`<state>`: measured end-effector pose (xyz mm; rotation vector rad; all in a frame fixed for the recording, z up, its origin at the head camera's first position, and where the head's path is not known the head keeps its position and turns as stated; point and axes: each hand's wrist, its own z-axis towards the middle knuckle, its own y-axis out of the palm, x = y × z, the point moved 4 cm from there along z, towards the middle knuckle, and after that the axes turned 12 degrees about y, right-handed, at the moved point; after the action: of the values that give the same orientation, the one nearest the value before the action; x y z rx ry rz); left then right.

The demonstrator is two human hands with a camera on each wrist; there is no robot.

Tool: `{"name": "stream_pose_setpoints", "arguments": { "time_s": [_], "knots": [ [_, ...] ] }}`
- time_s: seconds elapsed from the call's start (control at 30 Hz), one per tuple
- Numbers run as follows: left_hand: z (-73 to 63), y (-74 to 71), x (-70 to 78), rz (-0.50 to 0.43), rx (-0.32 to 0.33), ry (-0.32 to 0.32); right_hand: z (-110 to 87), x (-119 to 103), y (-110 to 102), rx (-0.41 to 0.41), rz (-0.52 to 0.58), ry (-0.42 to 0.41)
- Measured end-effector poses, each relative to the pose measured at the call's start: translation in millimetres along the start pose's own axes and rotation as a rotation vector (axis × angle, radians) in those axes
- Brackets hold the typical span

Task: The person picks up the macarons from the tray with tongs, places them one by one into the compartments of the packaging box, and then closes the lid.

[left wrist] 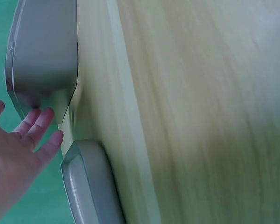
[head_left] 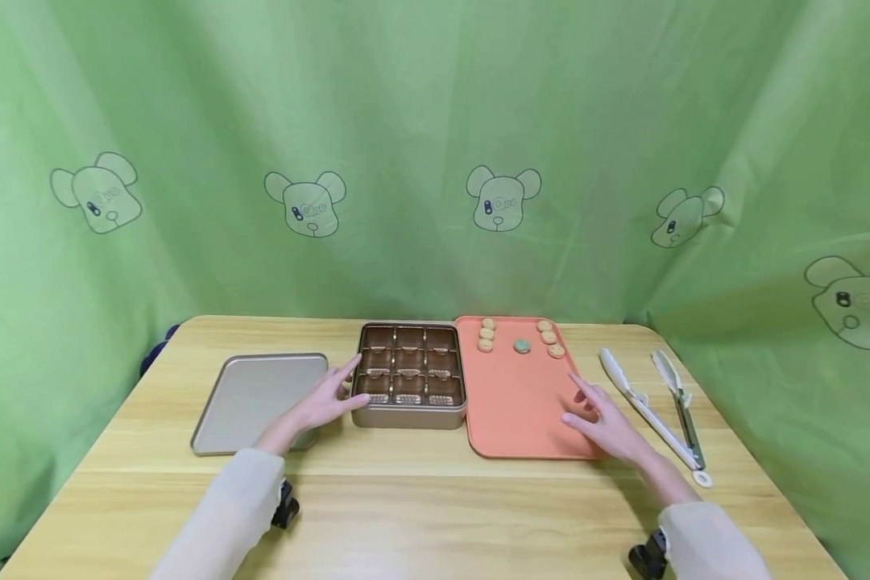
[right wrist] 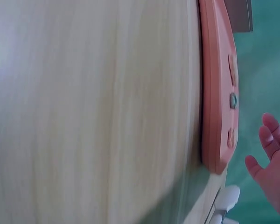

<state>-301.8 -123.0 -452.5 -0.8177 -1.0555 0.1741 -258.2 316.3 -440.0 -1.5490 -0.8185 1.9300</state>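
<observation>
So, anyone else wondering why this table [head_left: 442, 515] is laid out like that? Call the metal box [head_left: 406, 417] the centre of the clock, with 12 at the curtain [head_left: 406, 161].

Makes sense to me tbh. Box in the middle means both arms can get at it. What looks like a metal lid [head_left: 261, 403] lies off at 9, which I'd guess keeps the brown insert [head_left: 409, 374] with its nine cells uncovered. The coral tray [head_left: 518, 411] is right beside the box at 3, so nothing on it is much of a reach.

What's on the tray, then?

Three beige cookies [head_left: 486, 334] around the tray's own 11, three more around its 1, and a green cookie [head_left: 522, 346] at 12 between the rows. Probably spaced so each group is easy to tell apart, imo.

And the hands?

Nothing held in either. The left grip [head_left: 326, 400] is at the box's 9 side, fingers spread, seemingly touching the wall, maybe to steady it. The right grip [head_left: 609, 423] is at the tray's 4 edge, fingers loose; can't tell if it's touching. Tongs [head_left: 660, 425] lie splayed further out at 3, likely parked there to leave the tray uncluttered.
</observation>
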Motion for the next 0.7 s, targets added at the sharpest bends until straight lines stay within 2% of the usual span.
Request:
{"name": "stream_pose_setpoints", "arguments": {
  "time_s": [0.17,0.33,0.5,0.7],
  "knots": [
    [2.8,2.3,-4.0,0.016,0.004,-0.017,-4.9,12.3,-10.2,0.016,-0.017,0.019],
    [4.1,4.5,-5.1,0.037,0.010,-0.030,-11.0,28.4,-19.2,0.035,-0.078,0.041],
    [5.5,4.5,-3.9,0.071,0.021,-0.007,-18.1,43.3,-33.9,0.069,-0.110,0.060],
    [5.2,5.0,-3.5,0.090,0.022,-0.019,-26.4,61.7,-52.5,0.101,-0.154,0.145]
  ]
}}
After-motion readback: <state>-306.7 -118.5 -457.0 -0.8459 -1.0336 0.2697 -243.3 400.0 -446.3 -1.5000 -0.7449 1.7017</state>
